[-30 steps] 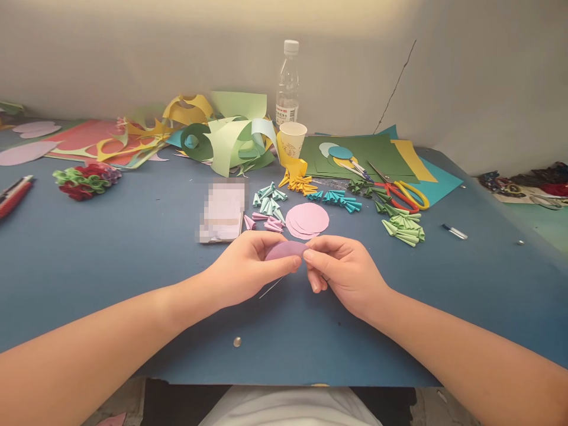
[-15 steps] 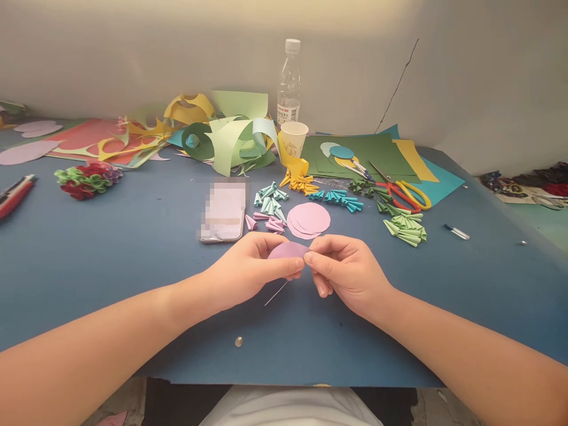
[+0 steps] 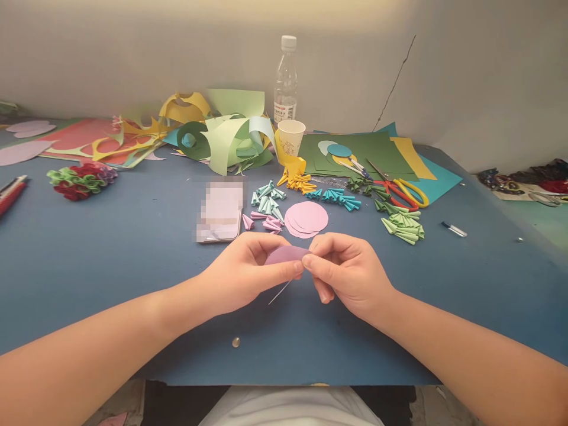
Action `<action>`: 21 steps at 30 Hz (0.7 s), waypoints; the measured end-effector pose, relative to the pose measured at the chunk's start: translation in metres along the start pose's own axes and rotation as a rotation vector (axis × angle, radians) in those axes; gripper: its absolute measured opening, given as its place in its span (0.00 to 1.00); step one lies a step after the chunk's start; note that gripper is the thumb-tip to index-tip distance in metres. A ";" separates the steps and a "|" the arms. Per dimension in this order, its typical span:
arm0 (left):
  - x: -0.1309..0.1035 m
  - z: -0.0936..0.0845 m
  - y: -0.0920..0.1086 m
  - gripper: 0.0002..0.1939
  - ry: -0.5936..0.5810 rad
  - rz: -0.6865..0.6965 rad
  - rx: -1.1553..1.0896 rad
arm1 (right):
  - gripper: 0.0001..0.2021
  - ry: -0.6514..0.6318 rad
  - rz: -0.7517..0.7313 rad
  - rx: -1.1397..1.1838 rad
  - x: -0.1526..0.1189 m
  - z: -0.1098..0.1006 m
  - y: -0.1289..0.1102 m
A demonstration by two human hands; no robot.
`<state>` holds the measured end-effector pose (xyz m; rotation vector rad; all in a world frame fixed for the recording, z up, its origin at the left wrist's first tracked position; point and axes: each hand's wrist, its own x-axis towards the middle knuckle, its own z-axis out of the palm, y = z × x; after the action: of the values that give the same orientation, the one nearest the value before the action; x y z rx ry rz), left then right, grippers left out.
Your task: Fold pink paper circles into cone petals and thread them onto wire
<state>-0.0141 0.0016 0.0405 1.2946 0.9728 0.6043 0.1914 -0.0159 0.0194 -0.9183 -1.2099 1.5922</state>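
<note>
Between my two hands is a purple paper circle [image 3: 286, 254], bent into a curve. My left hand [image 3: 248, 266] pinches it from the left, thumb along its near side. At its right edge, the thumb and fingers of my right hand [image 3: 341, 266] are closed on the paper. A thin, pale stick or wire [image 3: 278, 293] sticks out below the paper; its upper end is hidden by my hands. Just beyond lie a stack of pink paper circles [image 3: 306, 219] and small pink paper cones [image 3: 271, 223].
A phone [image 3: 222, 212] lies left of the cones. Behind are mint, yellow, blue and green paper cones [image 3: 404, 226], scissors [image 3: 402, 192], a paper cup [image 3: 291, 139], a bottle [image 3: 285, 80] and paper scraps [image 3: 228, 139]. A paper flower cluster [image 3: 82, 180] sits at left.
The purple paper looks slightly flatter and more tilted between my hands. My grip on it stays nearly the same. The whole view has shifted a little.
</note>
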 end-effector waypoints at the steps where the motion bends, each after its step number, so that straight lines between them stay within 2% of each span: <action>1: -0.001 0.000 0.000 0.10 0.019 0.009 0.022 | 0.11 0.009 -0.005 -0.002 0.000 0.000 0.000; 7: -0.001 0.002 -0.001 0.12 0.075 0.016 0.132 | 0.09 0.017 0.008 -0.016 0.005 -0.003 0.003; 17: 0.001 0.000 -0.001 0.11 0.117 -0.043 0.049 | 0.11 0.052 0.035 -0.036 0.006 -0.004 0.000; 21: 0.000 -0.001 0.000 0.10 0.102 -0.014 0.042 | 0.11 0.048 0.042 -0.048 0.006 -0.003 0.001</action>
<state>-0.0146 0.0023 0.0403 1.3034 1.0827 0.6463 0.1923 -0.0098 0.0175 -1.0131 -1.2076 1.5709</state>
